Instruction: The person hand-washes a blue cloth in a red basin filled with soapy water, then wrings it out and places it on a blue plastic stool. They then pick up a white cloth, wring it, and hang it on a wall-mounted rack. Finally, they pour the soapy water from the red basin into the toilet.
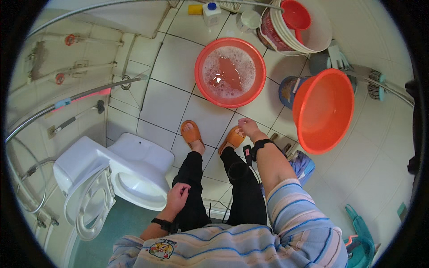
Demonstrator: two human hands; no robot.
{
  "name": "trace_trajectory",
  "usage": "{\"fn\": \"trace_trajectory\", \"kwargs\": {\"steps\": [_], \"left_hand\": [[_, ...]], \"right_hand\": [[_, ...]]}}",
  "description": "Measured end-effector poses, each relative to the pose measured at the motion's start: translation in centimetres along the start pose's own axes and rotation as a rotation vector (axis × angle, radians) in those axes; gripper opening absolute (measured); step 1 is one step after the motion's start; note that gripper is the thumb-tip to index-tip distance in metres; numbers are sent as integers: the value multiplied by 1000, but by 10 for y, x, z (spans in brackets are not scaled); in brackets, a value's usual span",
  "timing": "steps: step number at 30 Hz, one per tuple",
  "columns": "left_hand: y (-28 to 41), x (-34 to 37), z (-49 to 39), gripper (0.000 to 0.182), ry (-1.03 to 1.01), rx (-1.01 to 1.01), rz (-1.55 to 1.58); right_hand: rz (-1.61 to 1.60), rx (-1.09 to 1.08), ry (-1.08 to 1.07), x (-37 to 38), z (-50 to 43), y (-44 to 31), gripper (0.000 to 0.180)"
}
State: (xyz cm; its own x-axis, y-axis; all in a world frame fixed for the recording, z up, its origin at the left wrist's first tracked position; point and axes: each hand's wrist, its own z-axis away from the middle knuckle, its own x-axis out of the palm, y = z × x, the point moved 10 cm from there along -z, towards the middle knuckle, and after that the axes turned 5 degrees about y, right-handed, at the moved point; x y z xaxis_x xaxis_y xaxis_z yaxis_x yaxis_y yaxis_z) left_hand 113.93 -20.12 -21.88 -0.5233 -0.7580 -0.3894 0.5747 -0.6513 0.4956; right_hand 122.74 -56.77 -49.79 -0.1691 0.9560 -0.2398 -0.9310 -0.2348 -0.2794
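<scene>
My left hand (178, 196) hangs over my left thigh, its fingers curled in and nothing seen in them. My right hand (248, 126) reaches forward above the right orange slipper (232, 138), fingers drawn together with no object visible. On the tiled floor ahead of my feet stands a red plastic basin (200, 80) of soapy water (231, 72), foam ringing its surface. Neither hand touches it. To the right, an orange-red basin (325, 110) is tilted on its side, with a blue bucket (287, 92) partly hidden behind it.
A white toilet (144, 150) with raised lid stands left. At the back are a white bucket (318, 33) with a red dipper (296, 15), a white bottle (211, 15) and a yellow block (195, 9). Brushes (376, 85) lean at right; a metal rail (88, 93) crosses the left.
</scene>
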Motion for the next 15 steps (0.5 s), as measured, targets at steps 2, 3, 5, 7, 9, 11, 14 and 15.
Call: {"fn": "trace_trajectory", "kwargs": {"steps": [2,3,5,7,9,11,14,15], "left_hand": [[0,6,-7,9,65,-3,-48],[0,10,-8,8,97,32,-93],[5,13,-11,8,164,87,-180],[11,10,-17,10,168,141,-183],[12,5,-20,11,166,181,-172],[14,1,-27,13,183,179,-169],[16,-1,-28,13,188,175,-173],[16,-2,-27,12,186,155,-171]], "right_hand": [[-195,129,3,-5,-19,-1,35],[-290,182,5,-3,-32,-2,36],[-356,283,78,3,-59,-5,41],[-539,321,186,4,-89,10,48],[-906,219,150,12,-120,6,40],[-1078,178,229,12,-135,5,32],[-1147,211,351,21,-135,13,25],[-1184,216,380,23,-129,5,24]]}}
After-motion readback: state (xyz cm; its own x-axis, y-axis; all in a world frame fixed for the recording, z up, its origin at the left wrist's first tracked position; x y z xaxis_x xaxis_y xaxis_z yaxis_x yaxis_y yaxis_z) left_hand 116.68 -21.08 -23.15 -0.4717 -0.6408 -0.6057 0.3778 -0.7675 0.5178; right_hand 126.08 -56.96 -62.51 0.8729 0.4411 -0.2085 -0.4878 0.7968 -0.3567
